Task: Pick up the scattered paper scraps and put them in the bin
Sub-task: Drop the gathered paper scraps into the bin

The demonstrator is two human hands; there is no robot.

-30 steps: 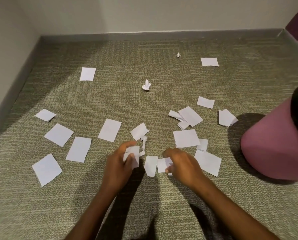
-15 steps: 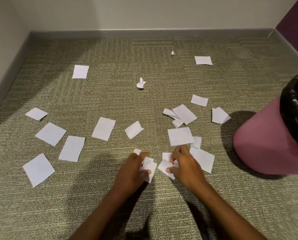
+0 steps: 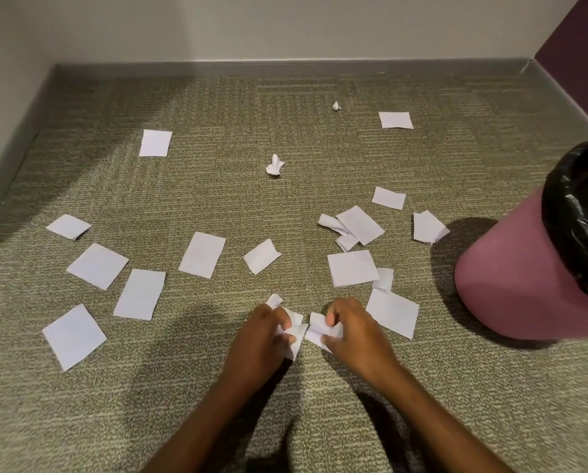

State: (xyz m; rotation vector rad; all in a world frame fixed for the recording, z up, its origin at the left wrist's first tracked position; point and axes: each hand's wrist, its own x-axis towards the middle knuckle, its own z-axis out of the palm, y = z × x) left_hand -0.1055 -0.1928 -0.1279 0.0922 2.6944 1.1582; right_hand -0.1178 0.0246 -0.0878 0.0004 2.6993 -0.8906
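Barely underway: left hand (image 3: 260, 341) and right hand (image 3: 355, 337) clamp fingers on scraps (image 3: 317, 331); most litter the carpet (image 3: 183, 192) near the bin (image 3: 510, 268).

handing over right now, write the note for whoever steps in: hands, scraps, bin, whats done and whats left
Hands: the left hand grips scraps low over the carpet; the right hand pinches a scrap beside them.
The bin stands upright at the right; its inside does not show.
Done: a handful gathered, nothing visibly binned.
Left: over a dozen flat sheets lie to the left, ahead and near the bin, plus two crumpled bits farther off.
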